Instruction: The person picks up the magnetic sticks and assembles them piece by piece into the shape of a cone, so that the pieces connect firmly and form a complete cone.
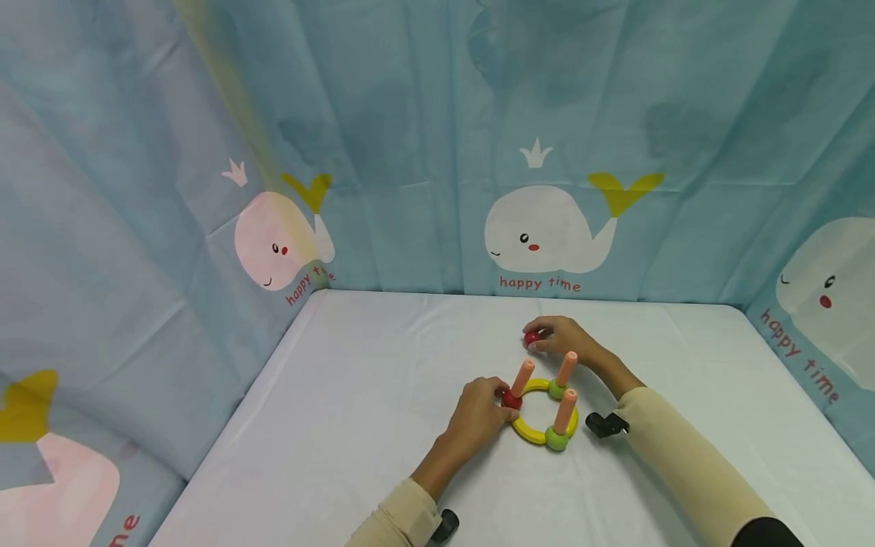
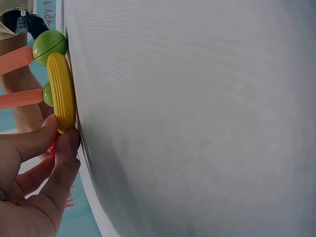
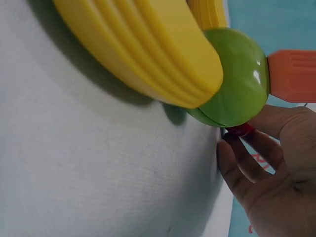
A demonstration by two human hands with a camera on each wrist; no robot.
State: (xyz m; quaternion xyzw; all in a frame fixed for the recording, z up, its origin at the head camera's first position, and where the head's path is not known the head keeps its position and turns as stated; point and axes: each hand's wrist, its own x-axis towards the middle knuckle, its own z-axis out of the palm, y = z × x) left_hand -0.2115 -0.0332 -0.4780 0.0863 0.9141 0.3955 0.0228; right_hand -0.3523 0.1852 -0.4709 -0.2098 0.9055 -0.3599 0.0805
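Observation:
On the white table lies a toy ring made of yellow curved pieces (image 1: 529, 434) joined by green balls (image 1: 557, 440) and a red ball (image 1: 510, 400). Orange pegs (image 1: 565, 412) stand up from these balls. My left hand (image 1: 476, 414) pinches the ring at its left side, thumb and fingers around the end of a yellow piece (image 2: 62, 94) beside the red ball. Beyond the ring, my right hand (image 1: 563, 334) holds a separate red ball (image 1: 532, 339) between thumb and fingers, close over the table. In the right wrist view a green ball (image 3: 237, 74) mostly hides that red ball.
The white table (image 1: 355, 380) reaches back to a blue curtain (image 1: 410, 152) printed with whales, which also hangs along both sides. Black wrist devices (image 1: 605, 425) stick out by the beige sleeves; the right forearm passes along the ring's right side.

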